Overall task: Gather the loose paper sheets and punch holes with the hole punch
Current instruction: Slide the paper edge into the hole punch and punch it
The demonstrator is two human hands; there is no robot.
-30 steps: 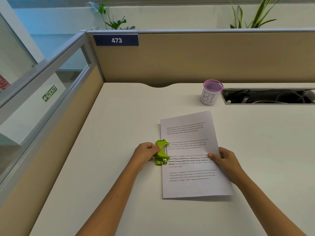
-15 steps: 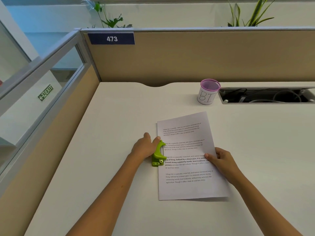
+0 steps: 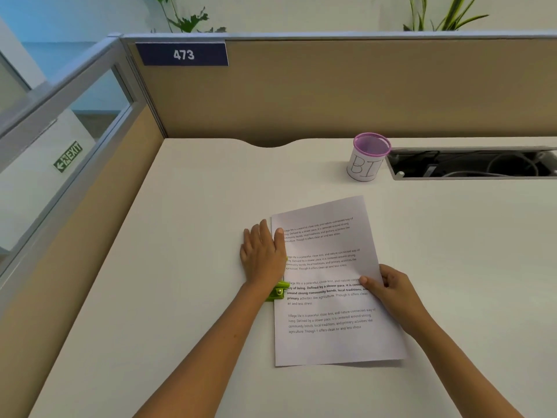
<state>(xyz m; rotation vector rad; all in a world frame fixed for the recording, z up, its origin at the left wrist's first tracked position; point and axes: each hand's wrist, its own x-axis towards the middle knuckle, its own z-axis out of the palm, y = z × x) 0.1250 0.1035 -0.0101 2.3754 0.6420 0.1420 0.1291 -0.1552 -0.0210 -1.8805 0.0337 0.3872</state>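
Note:
A stack of printed white paper sheets lies on the pale desk, slightly tilted. A small green hole punch sits over the middle of the stack's left edge, and only its near end shows. My left hand lies flat, palm down, on top of the punch, with fingers stretched out along the paper's left edge. My right hand pinches the right edge of the sheets, thumb on top.
A white cup with a purple rim marked "BI" stands behind the paper. To its right is an open cable slot in the desk. Tan partition walls close off the back and left sides.
My left hand has gone from gripping the punch's side to lying flat on top of it, covering most of it. The right hand stays on the paper's right edge.

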